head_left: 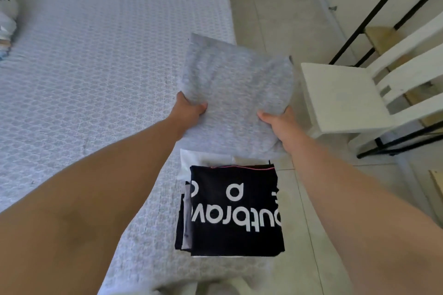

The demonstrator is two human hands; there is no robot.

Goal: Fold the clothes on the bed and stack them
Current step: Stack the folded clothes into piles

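A folded light grey garment (237,84) is held up above the right edge of the bed (96,55). My left hand (189,109) grips its near left corner, thumb on top. My right hand (278,118) grips its near right corner the same way. Just below and nearer to me lies a stack of folded clothes (235,211) at the bed's right edge, topped by a black garment with white lettering. White and grey folded pieces show under the black one.
A white wooden chair (347,93) stands on the tiled floor to the right of the bed. A black metal rack (374,14) rises behind it. A pile of light fabric (7,21) lies at the bed's far left edge.
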